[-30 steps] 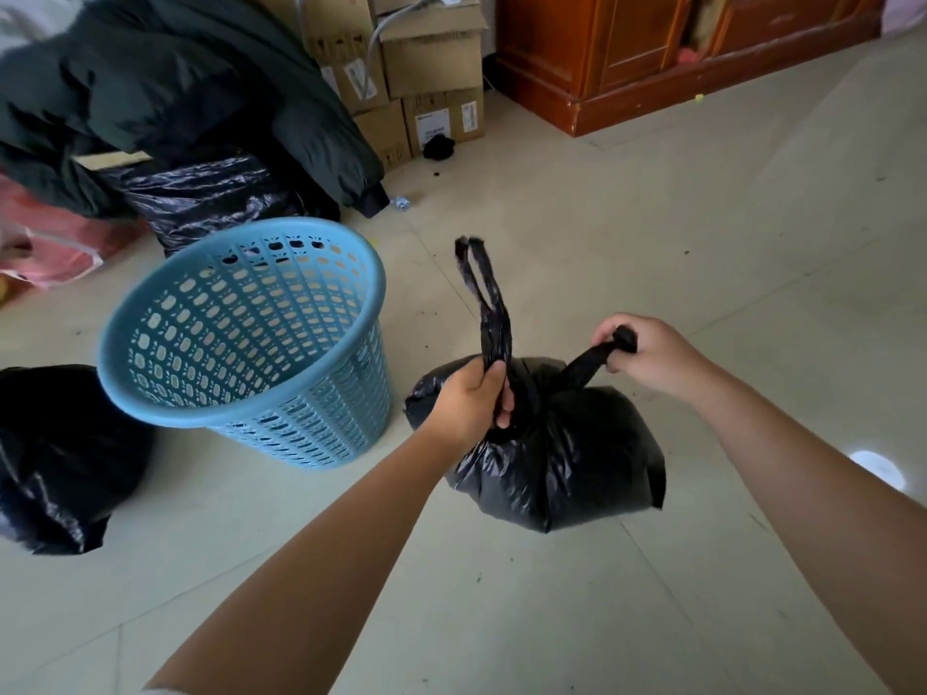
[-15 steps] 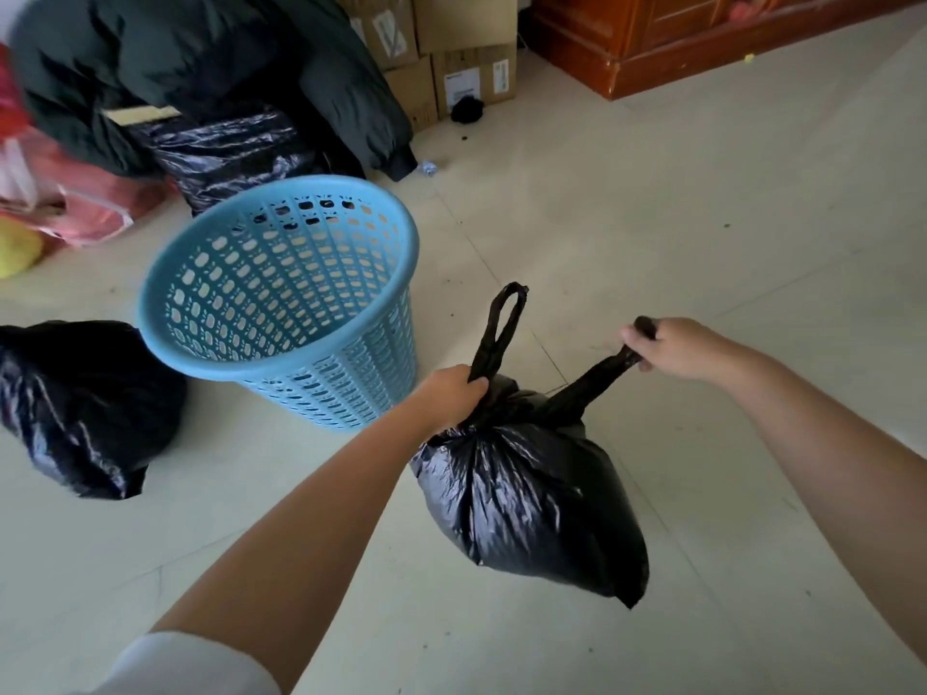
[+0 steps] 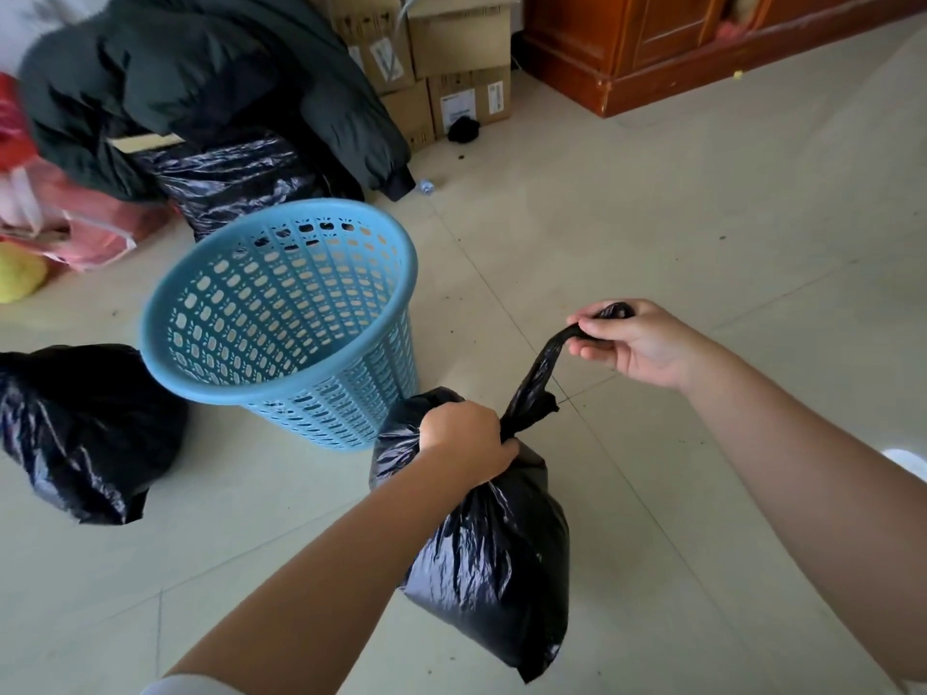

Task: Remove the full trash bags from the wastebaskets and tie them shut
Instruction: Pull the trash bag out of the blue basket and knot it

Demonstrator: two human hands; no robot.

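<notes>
- Full black trash bag (image 3: pixel 494 554) out of the blue wastebasket (image 3: pixel 281 313), hanging above the floor (image 3: pixel 702 218) just right of the basket, in front of the person.
- Left hand (image 3: pixel 464 441) closed round the gathered neck of the bag, fingers curled tight, taking the weight.
- Right hand (image 3: pixel 634 343) pinching one twisted handle strip (image 3: pixel 544 371), drawn up and out to the right, taut between neck and fingers.
- Second handle strip not to be made out here; probably bunched inside the left fist, though impossible to say for sure.
- Judged step: tightening or forming the knot at the neck. Not yet clearly finished; no completed knot visible.
- To do well: keep the left grip low on the neck, close against the contents, so no slack plastic sits under the knot.
- Pull the strip with steady tension rather than a jerk; thin film stretched into a cord likely to neck down and snap or tear at the base.
- Pull against the neck and not upward, or else the whole bag swings instead of cinching.
- Find the other strip before crossing over; a knot with one tail only unlikely to hold.
- Risk: bag slipping from the left fist under its own weight; lowering it onto the floor would free both hands for the tie.
- Another black bag (image 3: pixel 83 428) on the floor left of the basket, apparently already dealt with.
</notes>
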